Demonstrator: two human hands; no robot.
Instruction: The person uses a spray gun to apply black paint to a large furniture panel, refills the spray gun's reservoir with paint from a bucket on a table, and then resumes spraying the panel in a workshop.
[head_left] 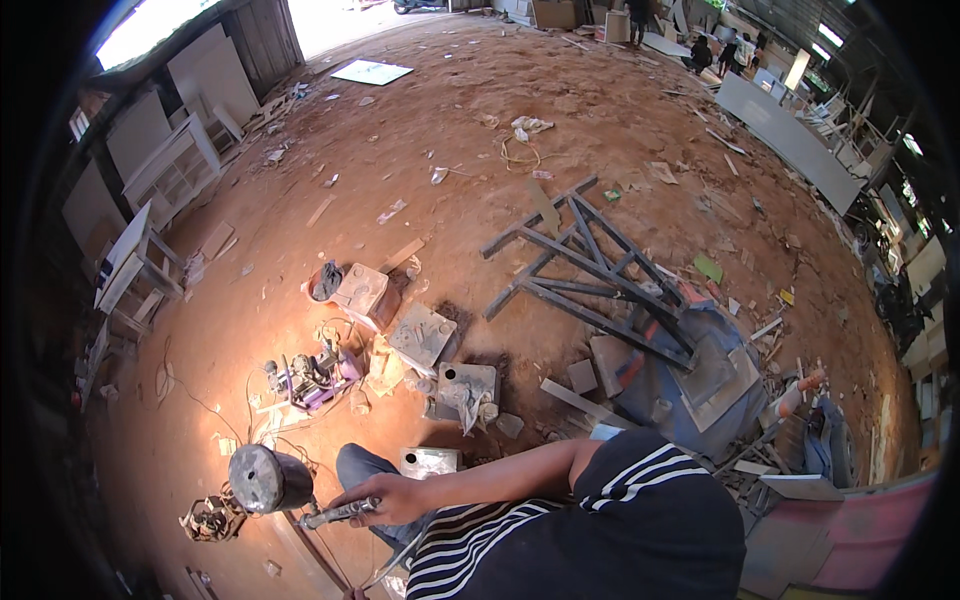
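Note:
My right arm reaches across to the left. The right hand (392,499) is closed around the metal body of a spray gun (340,513). A dark round cup (272,480) sits at the gun's far end, its flat lid facing up. A thin light hose (392,568) runs below the hand. Of my left hand (355,594), only a sliver shows at the lower edge, near the hose; its fingers are mostly cut off. Left of the cup, a brown wiry object (212,516) rests on the ground.
Ahead stand several square metal cans (424,336) and a purple machine (325,385) with loose cables. A dark metal frame (600,270) leans on a blue heap (660,400) at right. White furniture (175,170) lines the left wall. People (735,52) are far off at right.

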